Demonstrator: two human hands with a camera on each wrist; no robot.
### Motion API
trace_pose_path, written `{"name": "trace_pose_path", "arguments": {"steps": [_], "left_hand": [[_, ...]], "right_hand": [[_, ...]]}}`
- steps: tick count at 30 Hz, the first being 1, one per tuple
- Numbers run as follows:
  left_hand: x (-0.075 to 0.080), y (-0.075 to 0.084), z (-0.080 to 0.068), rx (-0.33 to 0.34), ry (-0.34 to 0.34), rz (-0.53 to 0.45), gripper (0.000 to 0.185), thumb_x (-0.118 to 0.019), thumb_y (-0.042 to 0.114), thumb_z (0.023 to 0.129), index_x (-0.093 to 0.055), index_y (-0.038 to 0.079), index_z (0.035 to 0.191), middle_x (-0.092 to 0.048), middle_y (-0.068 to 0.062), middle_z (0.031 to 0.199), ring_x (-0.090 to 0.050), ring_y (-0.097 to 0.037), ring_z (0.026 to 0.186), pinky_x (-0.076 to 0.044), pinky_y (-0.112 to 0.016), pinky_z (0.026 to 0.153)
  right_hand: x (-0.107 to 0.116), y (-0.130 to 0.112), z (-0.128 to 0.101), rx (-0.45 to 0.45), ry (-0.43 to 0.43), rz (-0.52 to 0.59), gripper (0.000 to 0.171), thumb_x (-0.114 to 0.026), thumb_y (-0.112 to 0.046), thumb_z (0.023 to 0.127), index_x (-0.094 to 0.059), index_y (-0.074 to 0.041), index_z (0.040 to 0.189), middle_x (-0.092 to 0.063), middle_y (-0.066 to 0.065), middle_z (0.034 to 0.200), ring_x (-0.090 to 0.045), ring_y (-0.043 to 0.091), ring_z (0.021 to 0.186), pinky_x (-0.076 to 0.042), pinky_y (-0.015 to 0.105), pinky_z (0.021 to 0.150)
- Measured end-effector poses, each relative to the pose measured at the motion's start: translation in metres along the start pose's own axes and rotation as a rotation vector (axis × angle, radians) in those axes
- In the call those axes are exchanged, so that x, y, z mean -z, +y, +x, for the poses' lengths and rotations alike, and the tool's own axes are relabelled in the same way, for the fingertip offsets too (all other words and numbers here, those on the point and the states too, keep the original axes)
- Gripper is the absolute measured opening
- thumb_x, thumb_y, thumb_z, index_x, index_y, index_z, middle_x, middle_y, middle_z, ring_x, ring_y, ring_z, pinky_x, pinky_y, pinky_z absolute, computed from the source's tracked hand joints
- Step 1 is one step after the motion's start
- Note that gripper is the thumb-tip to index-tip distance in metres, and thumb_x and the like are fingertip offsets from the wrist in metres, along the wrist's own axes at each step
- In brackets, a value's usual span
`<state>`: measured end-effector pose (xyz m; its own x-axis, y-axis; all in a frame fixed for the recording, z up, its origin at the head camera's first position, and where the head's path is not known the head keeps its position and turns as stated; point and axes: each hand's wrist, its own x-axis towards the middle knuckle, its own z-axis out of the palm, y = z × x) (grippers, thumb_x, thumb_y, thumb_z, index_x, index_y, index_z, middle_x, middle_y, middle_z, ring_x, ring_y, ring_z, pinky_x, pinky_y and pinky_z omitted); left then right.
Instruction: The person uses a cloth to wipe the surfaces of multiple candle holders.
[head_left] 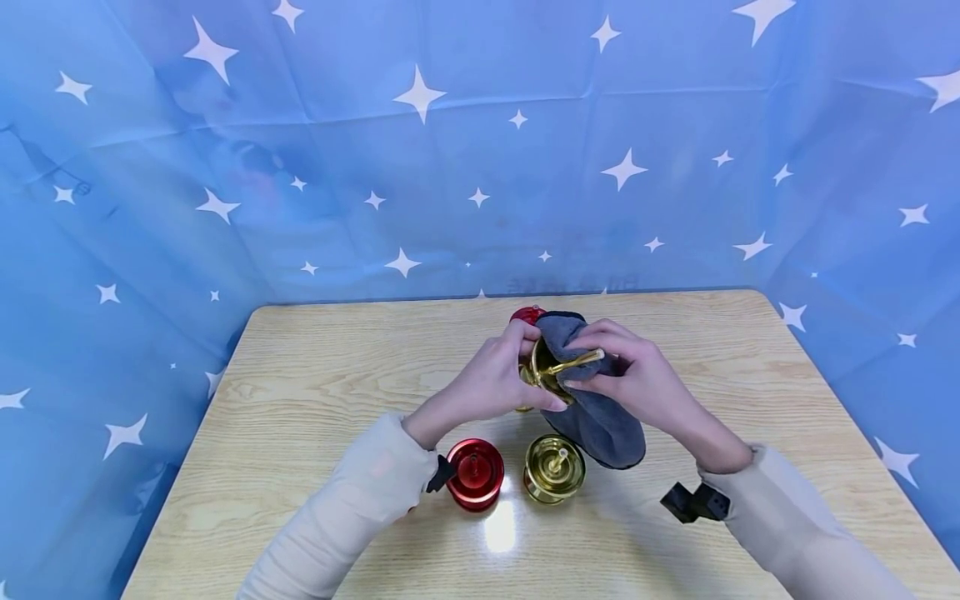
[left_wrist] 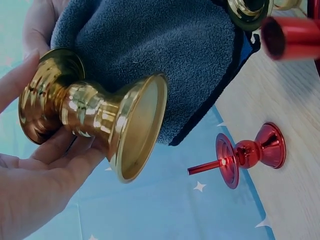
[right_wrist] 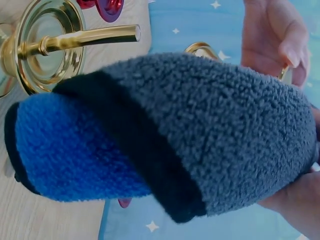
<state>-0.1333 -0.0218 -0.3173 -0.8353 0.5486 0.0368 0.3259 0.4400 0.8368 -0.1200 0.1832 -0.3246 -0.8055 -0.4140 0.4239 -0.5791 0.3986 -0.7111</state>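
My left hand (head_left: 491,375) has its fingers curled round the gold holder (left_wrist: 85,107), which is tipped over and held up off the tabletop (head_left: 315,375), and my right hand (head_left: 641,375) is pinching the grey cloth (head_left: 603,429) against its top end. I'd call this the wiping step, though I honestly can't tell how much of it is done. Next move, imo, calls for a steady left grip and a bit of a turn so the cloth can get at the waist and foot, minding the shiny stuff nearby: the near red holder (head_left: 475,473) and second gold holder (head_left: 555,475) stand side by side closer to me, and the far red holder (head_left: 527,314) is just past my hands. As for brands, no label I can read on any of it, just faint marks (head_left: 573,284) low on the starry curtain (head_left: 450,175), too washed out to make out.
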Motion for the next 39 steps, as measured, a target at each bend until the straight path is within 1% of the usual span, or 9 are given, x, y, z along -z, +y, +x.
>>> {"name": "trace_pose_path", "arguments": {"steps": [5,9,16,20,25,28,33,35,39], "left_hand": [[0.0,0.001,0.0,-0.014,0.003,0.041,0.072,-0.082,0.024,0.067,-0.042,0.0,0.122,-0.061,-0.012,0.109,-0.057,-0.016,0.091,-0.044,-0.024,0.073],[-0.001,0.001,0.0,-0.016,0.025,0.07,0.073,-0.083,0.023,0.066,-0.044,-0.001,0.122,-0.062,-0.012,0.107,-0.057,-0.017,0.089,-0.044,-0.025,0.073],[-0.005,0.0,0.0,0.029,0.047,0.018,0.072,-0.083,0.022,0.066,-0.04,0.001,0.12,-0.06,-0.015,0.112,-0.057,-0.018,0.093,-0.043,-0.026,0.074],[-0.005,0.0,0.0,0.026,0.039,0.022,0.069,-0.082,0.022,0.066,-0.042,0.001,0.118,-0.06,-0.017,0.111,-0.057,-0.019,0.093,-0.044,-0.026,0.073],[-0.005,-0.001,0.001,0.0,0.014,0.053,0.068,-0.082,0.023,0.068,-0.042,0.001,0.118,-0.061,-0.017,0.11,-0.057,-0.02,0.095,-0.044,-0.025,0.072],[-0.005,-0.001,0.0,-0.014,0.005,0.056,0.067,-0.082,0.023,0.068,-0.043,0.001,0.117,-0.062,-0.014,0.107,-0.057,-0.017,0.089,-0.043,-0.024,0.07],[-0.005,-0.003,0.001,-0.029,0.001,0.044,0.064,-0.081,0.021,0.068,-0.043,0.002,0.116,-0.065,-0.009,0.103,-0.055,-0.012,0.08,-0.042,-0.022,0.066],[-0.005,-0.004,0.001,-0.035,0.002,0.036,0.064,-0.081,0.019,0.068,-0.043,0.002,0.116,-0.065,-0.009,0.103,-0.056,-0.012,0.08,-0.043,-0.023,0.067],[-0.002,-0.009,0.002,-0.037,0.01,-0.009,0.063,-0.08,0.017,0.069,-0.043,0.004,0.118,-0.064,-0.008,0.105,-0.057,-0.013,0.087,-0.043,-0.025,0.074]], "right_hand": [[-0.004,0.001,0.0,-0.035,-0.002,-0.006,0.032,-0.076,0.005,0.069,-0.067,-0.006,0.098,-0.058,0.0,0.096,-0.052,0.011,0.091,-0.044,0.02,0.07],[-0.008,0.003,0.0,-0.059,0.006,-0.011,0.032,-0.075,0.007,0.068,-0.067,-0.005,0.097,-0.058,0.001,0.095,-0.052,0.011,0.091,-0.046,0.021,0.07],[-0.008,0.005,0.0,-0.121,0.025,-0.018,0.03,-0.076,0.004,0.069,-0.069,-0.004,0.097,-0.058,0.001,0.095,-0.051,0.01,0.091,-0.046,0.021,0.068],[-0.008,0.006,-0.001,-0.149,0.018,0.024,0.027,-0.075,0.002,0.07,-0.069,-0.006,0.096,-0.059,0.001,0.095,-0.052,0.01,0.09,-0.047,0.022,0.067],[-0.007,0.006,-0.003,-0.189,0.015,0.086,0.024,-0.075,-0.001,0.072,-0.07,-0.005,0.095,-0.059,0.003,0.094,-0.052,0.011,0.089,-0.048,0.023,0.068],[-0.005,0.005,-0.004,-0.228,0.022,0.113,0.024,-0.075,-0.003,0.072,-0.07,-0.005,0.095,-0.059,0.004,0.094,-0.051,0.012,0.09,-0.048,0.023,0.068],[0.001,0.001,-0.006,-0.297,0.041,0.147,0.024,-0.075,-0.007,0.074,-0.069,-0.006,0.097,-0.059,0.003,0.098,-0.051,0.014,0.095,-0.049,0.023,0.072],[0.005,0.001,-0.006,-0.3,0.053,0.161,0.024,-0.075,-0.007,0.074,-0.069,-0.005,0.098,-0.058,0.003,0.1,-0.052,0.014,0.096,-0.05,0.023,0.072],[0.016,-0.001,-0.007,-0.254,0.081,0.171,0.025,-0.074,-0.001,0.074,-0.068,-0.001,0.099,-0.059,0.003,0.1,-0.053,0.015,0.093,-0.05,0.022,0.067]]}}
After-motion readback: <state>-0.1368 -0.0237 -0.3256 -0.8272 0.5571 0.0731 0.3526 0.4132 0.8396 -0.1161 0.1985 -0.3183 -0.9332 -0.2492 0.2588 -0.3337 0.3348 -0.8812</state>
